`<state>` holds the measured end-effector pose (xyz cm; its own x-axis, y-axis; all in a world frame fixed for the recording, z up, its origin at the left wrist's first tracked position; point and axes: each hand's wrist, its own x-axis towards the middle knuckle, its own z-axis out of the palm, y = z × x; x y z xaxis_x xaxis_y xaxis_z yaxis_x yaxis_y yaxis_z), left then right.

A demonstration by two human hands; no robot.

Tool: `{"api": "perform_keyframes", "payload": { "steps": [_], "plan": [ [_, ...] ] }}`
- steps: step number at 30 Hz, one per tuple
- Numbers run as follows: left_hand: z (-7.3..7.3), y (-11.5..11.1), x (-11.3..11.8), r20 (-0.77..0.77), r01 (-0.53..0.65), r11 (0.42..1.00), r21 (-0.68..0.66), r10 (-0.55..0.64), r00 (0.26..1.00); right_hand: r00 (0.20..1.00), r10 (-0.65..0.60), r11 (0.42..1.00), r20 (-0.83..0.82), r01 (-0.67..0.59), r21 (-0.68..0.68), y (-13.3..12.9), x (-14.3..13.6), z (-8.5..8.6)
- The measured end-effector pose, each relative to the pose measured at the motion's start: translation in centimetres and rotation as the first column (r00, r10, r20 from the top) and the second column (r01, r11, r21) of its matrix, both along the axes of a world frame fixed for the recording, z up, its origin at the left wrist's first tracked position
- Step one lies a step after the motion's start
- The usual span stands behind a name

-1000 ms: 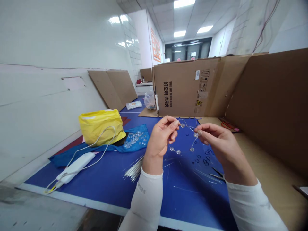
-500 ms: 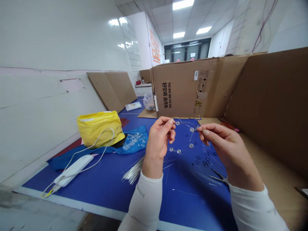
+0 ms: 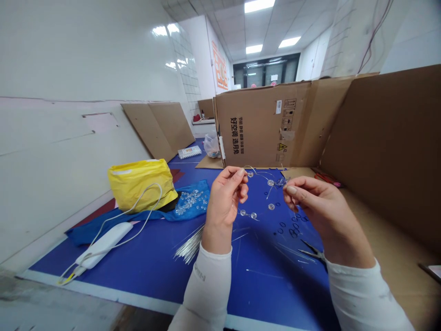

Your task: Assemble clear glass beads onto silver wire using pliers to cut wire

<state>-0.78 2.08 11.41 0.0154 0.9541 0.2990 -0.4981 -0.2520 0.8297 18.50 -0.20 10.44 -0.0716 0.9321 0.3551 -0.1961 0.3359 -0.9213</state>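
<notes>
My left hand (image 3: 227, 197) is closed in a pinch on a thin wire, with a clear bead (image 3: 250, 174) right beside the fingertips. The wire runs across to my right hand (image 3: 315, 202), whose thumb and forefinger are pinched near its other end. A second clear bead (image 3: 270, 183) hangs on the wire between the hands, nearer the right one. Wire ends stick out around the right fingertips; exactly how they cross there is too fine to tell. Below lie a single bead (image 3: 271, 207) and a pair of beads (image 3: 254, 215) on a short wire.
Black rings (image 3: 294, 231), pliers (image 3: 313, 253) and loose wires lie by my right arm. A wire bundle (image 3: 189, 246) is left of my left forearm. Farther left are beads on blue cloth (image 3: 200, 212), a yellow bag (image 3: 141, 186) and a white corded device (image 3: 105, 243). Cardboard (image 3: 262, 124) stands behind.
My right fingertips have moved slightly right, widening the gap to the nearer bead. The left hand keeps its pinch. The whole view has shifted a little.
</notes>
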Motion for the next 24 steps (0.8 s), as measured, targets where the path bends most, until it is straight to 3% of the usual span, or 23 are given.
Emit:
{"api": "perform_keyframes", "payload": {
  "steps": [11, 18, 24],
  "plan": [
    [-0.17, 0.13, -0.13, 0.017, 0.006, 1.0, 0.018, -0.006, 1.0, 0.991, 0.123, 0.992, -0.055, -0.124, -0.019, 0.38, 0.31, -0.75],
    [-0.12, 0.08, -0.34, -0.035, 0.014, 0.999, 0.04, -0.012, 0.999, 0.996, 0.083, 0.996, -0.028, -0.084, -0.027, 0.26, 0.12, -0.34],
    [-0.24, -0.44, 0.14, -0.249, 0.056, 0.997, 0.061, -0.039, 0.968, 0.994, -0.066, 0.997, 0.083, 0.062, 0.051, -0.19, -0.57, -0.3]
  ]
}}
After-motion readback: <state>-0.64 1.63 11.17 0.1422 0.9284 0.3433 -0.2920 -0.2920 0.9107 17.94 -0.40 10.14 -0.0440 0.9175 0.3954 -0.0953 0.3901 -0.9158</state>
